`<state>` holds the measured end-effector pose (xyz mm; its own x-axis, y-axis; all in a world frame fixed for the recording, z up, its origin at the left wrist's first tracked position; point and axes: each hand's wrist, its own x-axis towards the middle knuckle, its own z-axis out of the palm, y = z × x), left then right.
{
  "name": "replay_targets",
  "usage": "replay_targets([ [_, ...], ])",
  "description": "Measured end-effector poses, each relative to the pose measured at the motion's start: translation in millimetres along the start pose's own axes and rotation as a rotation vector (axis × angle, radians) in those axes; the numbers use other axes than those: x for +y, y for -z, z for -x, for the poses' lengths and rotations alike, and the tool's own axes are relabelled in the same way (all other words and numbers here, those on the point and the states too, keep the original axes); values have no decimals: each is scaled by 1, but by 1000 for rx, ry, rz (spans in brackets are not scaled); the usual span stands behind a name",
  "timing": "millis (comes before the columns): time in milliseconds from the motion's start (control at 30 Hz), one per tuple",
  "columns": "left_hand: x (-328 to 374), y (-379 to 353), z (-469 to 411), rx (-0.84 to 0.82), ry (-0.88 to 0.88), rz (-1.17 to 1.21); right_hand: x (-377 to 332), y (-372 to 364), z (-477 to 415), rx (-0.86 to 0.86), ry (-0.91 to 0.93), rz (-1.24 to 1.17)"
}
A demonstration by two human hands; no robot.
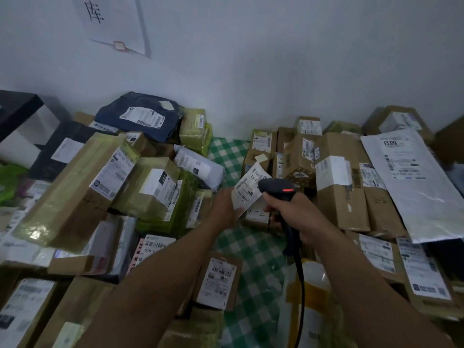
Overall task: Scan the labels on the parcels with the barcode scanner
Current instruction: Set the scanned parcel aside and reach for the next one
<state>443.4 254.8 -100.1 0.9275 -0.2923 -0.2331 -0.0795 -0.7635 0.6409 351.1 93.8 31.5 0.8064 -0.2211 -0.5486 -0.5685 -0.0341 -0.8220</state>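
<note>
The right grip point(298, 212) is curled tight round the handle of the one barcode scanner point(278, 188), whose dark head shows a single red light on top and points away from the person. Just to its left, the left grip point(224, 208) pinches the lower edge of one white label point(247, 189) and holds it tilted up, touching the scanner's head. I cannot tell whether that label is fixed to a parcel. One black cable point(301, 285) runs from the handle back toward the person, over a yellow parcel point(313, 280).

Directly under both grips lies a strip of green checked cloth point(251, 252), with a small marked carton point(256, 216) just beneath the label. Parcels crowd in as two heaps, one on each side of the strip, too many to count surely. Left of the left grip are a long taped carton point(75, 194) and one white poly bag point(198, 167), and farther off one dark blue mailer point(140, 119). Right of the right grip stand a tall brown carton point(341, 194) and one large silver-white mailer point(411, 177). Under the left forearm sits one labelled flat carton point(218, 280). One paper sheet point(113, 21) hangs on the wall beyond.
</note>
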Motion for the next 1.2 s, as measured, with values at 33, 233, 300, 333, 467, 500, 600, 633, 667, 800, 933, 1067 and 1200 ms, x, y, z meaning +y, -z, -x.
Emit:
replay_targets([
  [33,0,-1,-13,-10,15,-4,2,1,-5,-2,-13,9],
  [233,1,-7,-46,-174,117,83,17,7,-30,-16,-52,30],
  [300,0,-11,-45,-173,155,70,21,9,-34,-12,-57,18],
  [333,-2,-13,-43,-155,171,93,23,10,-35,-12,-58,11],
  [467,-12,-5,-29,-149,185,276,21,12,-32,-10,-54,-27],
  [500,-13,-1,-23,-147,191,301,20,12,-30,-5,-48,-36],
  [600,-11,18,-6,-100,173,348,18,9,-21,49,-6,-49],
  [633,-7,24,1,-84,150,398,17,8,-17,75,30,-37],
  [667,-3,31,10,-73,130,474,16,5,-12,104,67,-21],
  [800,13,55,47,-53,94,794,8,-6,13,131,198,-80],
  [933,28,69,75,-12,54,953,4,-18,36,81,263,-132],
  [1067,37,81,93,72,23,973,-3,-23,56,55,284,-99],
  [1200,32,92,90,212,-2,676,-14,-23,77,63,302,27],
])
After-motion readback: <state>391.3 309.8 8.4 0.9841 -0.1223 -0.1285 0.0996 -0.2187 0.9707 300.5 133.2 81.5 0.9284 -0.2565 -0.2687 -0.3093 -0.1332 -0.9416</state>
